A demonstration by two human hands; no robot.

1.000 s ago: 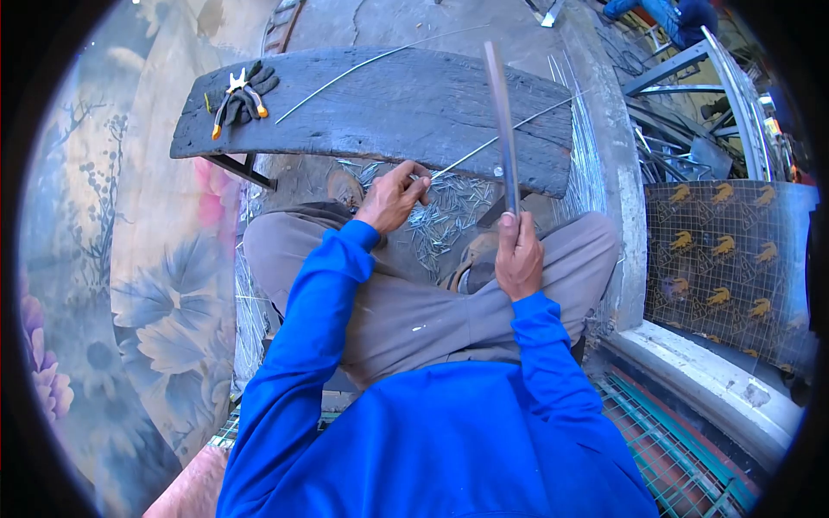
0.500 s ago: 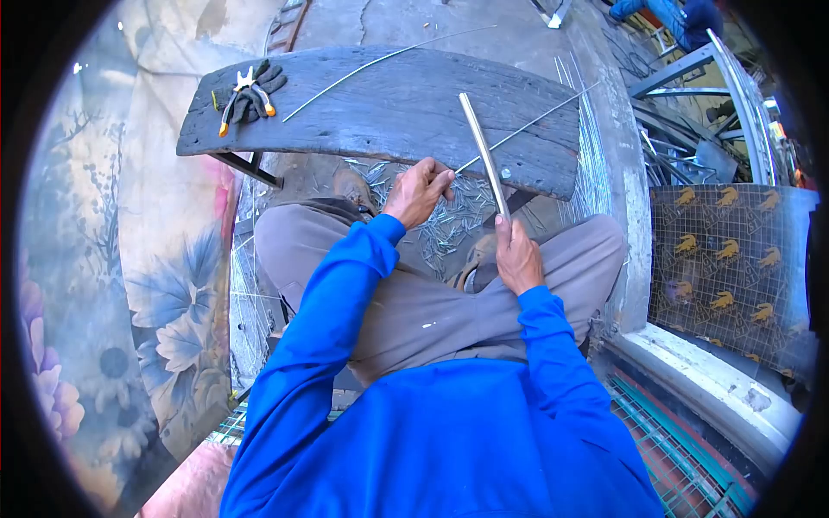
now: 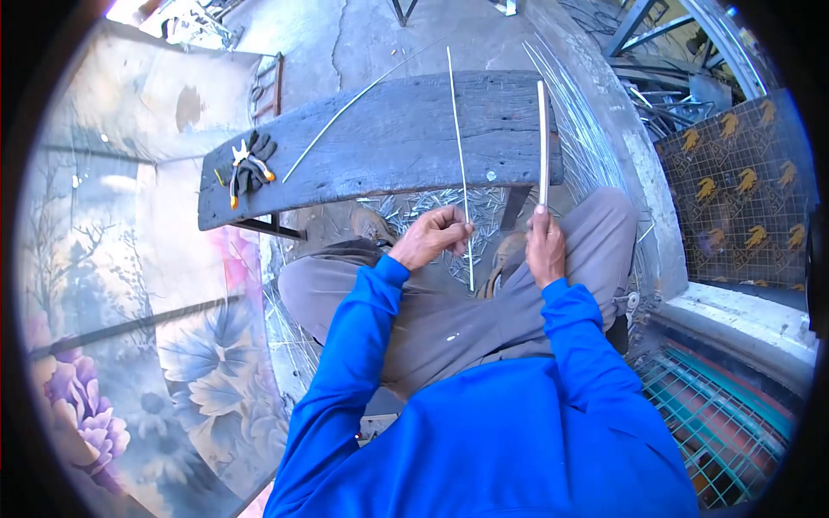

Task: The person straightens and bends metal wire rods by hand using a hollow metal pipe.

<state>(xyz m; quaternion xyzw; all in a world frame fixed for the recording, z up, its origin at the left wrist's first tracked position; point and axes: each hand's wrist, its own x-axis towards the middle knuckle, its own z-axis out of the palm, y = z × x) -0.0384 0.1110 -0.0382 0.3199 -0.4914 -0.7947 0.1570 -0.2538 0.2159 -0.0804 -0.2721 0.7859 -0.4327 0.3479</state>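
Note:
My left hand point(image 3: 432, 239) pinches a thin metal rod point(image 3: 458, 138) between thumb and fingers. The rod points away from me over the bench, and its near end hangs below the hand. In my right hand point(image 3: 545, 250), by the right knee, is the lower end of a thicker, shiny metal tube point(image 3: 543, 138), which stands apart from the rod. A dark wooden bench point(image 3: 389, 164) lies in front of both hands. On its left end, pliers point(image 3: 237, 160) with orange-tipped handles rest on a dark glove point(image 3: 260, 149). Another thin rod point(image 3: 332, 121) lies across the bench top.
Many short cut metal pieces point(image 3: 423, 205) litter the floor beneath the bench. Long thin rods point(image 3: 583, 142) lie in a bundle beyond its right end. A floral cloth point(image 3: 207, 380) covers the left side; a dark panel with yellow prints point(image 3: 743, 186) stands at the right.
The thin rod has swung from slanting rightward to pointing nearly straight away from me. The tube has shifted right and straightened from its leftward lean. The camera view has turned too.

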